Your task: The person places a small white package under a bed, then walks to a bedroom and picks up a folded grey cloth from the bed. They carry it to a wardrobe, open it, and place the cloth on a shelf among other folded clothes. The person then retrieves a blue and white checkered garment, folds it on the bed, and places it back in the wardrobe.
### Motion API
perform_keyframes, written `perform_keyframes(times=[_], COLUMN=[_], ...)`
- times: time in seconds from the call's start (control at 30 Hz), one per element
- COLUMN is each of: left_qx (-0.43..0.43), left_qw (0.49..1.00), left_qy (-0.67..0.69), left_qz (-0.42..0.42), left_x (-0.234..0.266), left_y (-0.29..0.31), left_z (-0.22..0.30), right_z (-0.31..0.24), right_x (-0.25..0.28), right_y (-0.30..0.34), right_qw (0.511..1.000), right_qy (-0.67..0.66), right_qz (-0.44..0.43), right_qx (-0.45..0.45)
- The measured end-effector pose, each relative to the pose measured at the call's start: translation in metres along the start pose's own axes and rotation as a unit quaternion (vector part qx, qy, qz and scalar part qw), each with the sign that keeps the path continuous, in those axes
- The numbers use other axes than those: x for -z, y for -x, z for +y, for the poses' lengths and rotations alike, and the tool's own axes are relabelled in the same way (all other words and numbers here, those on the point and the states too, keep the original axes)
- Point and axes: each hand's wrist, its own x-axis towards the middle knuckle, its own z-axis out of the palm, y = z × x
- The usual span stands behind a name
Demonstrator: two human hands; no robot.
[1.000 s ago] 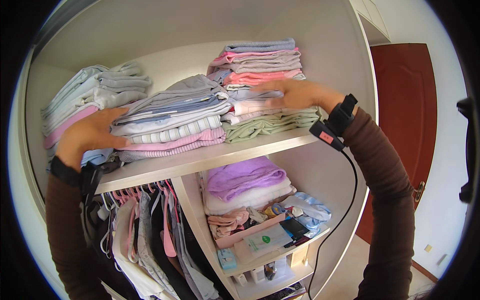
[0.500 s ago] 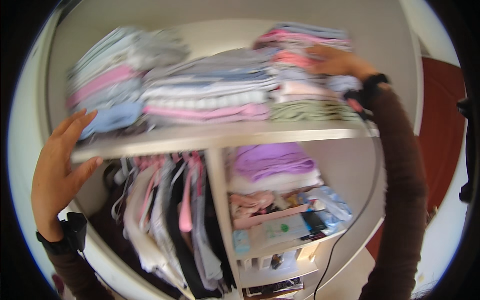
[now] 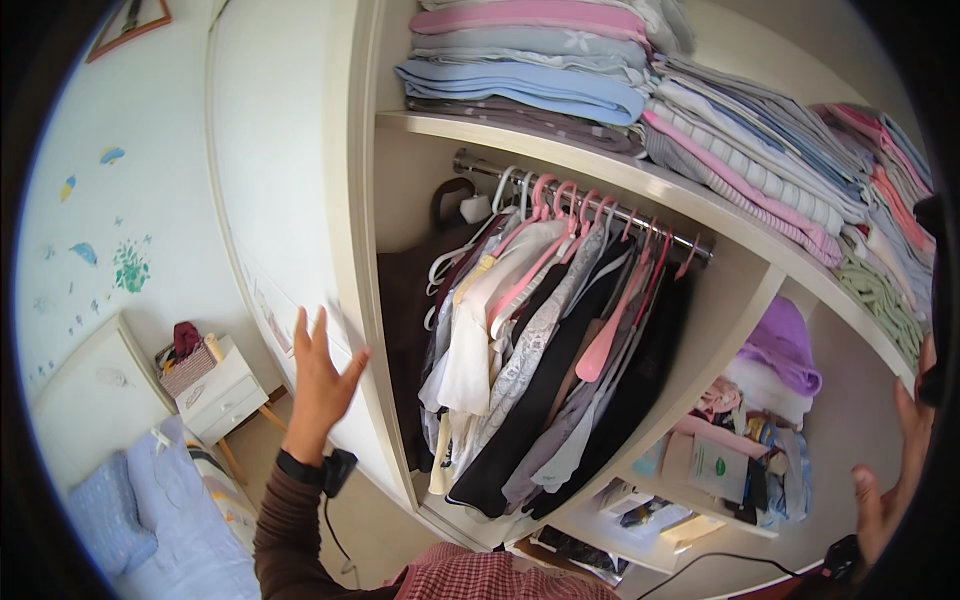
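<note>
My left hand (image 3: pixel 322 385) is raised with its fingers spread and nothing in it. It is in front of the white door panel (image 3: pixel 285 200), beside the wardrobe's frame; whether it touches the panel I cannot tell. At the right rim, my right hand (image 3: pixel 895 465) has its fingers apart and holds nothing visible, just below the end of the upper shelf (image 3: pixel 600 165). Piles of folded clothes lie on that shelf: a light-blue folded garment (image 3: pixel 520 90) at the left, striped and grey ones (image 3: pixel 760 150) in the middle, a green one (image 3: pixel 880 300) at the right.
Clothes on white and pink hangers (image 3: pixel 540 330) hang from a metal rail (image 3: pixel 480 168). Right of the divider (image 3: pixel 690 370), small shelves hold a purple folded cloth (image 3: pixel 785 345) and assorted packets. At the far left are a bed (image 3: pixel 190 530) and a white nightstand (image 3: pixel 225 395). A black cable (image 3: pixel 740 556) runs below.
The view has swung left, bringing in the bed and door panel. My right hand has come off the right-hand clothes pile and dropped lower. My left hand stays spread, now before the panel.
</note>
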Motion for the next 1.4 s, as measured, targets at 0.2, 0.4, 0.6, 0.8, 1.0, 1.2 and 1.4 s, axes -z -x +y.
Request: perform_keyframes(times=[0.2, 0.4, 0.6, 0.8, 1.0, 1.2, 1.4], left_qx=[0.042, 0.028, -0.020, -0.037, -0.009, -0.045, -0.035], left_qw=[0.983, 0.993, 0.998, 0.991, 0.982, 0.972, 0.945], left_qy=[0.176, 0.112, 0.046, 0.104, 0.160, 0.193, 0.240], left_qz=[0.014, -0.028, -0.041, -0.069, -0.096, -0.124, -0.220], left_x=[-0.061, -0.078, -0.062, -0.047, -0.050, -0.046, -0.035], left_y=[0.032, 0.017, 0.020, 0.032, 0.066, 0.105, 0.139], left_z=[-0.035, -0.045, -0.028, 0.002, 0.042, 0.104, 0.177], right_z=[-0.050, -0.059, -0.073, -0.067, -0.046, -0.014, 0.021], right_x=[0.005, 0.007, 0.015, 0.018, 0.010, -0.004, -0.022], right_y=[0.031, 0.054, 0.082, 0.116, 0.150, 0.203, 0.268], right_qw=[0.994, 0.979, 0.964, 0.951, 0.950, 0.933, 0.878], right_qy=[-0.089, -0.199, -0.240, -0.238, -0.219, -0.247, -0.271], right_qz=[0.010, 0.046, 0.000, 0.012, 0.001, -0.004, 0.002], right_qx=[0.062, 0.004, -0.111, -0.196, -0.222, -0.261, -0.394])
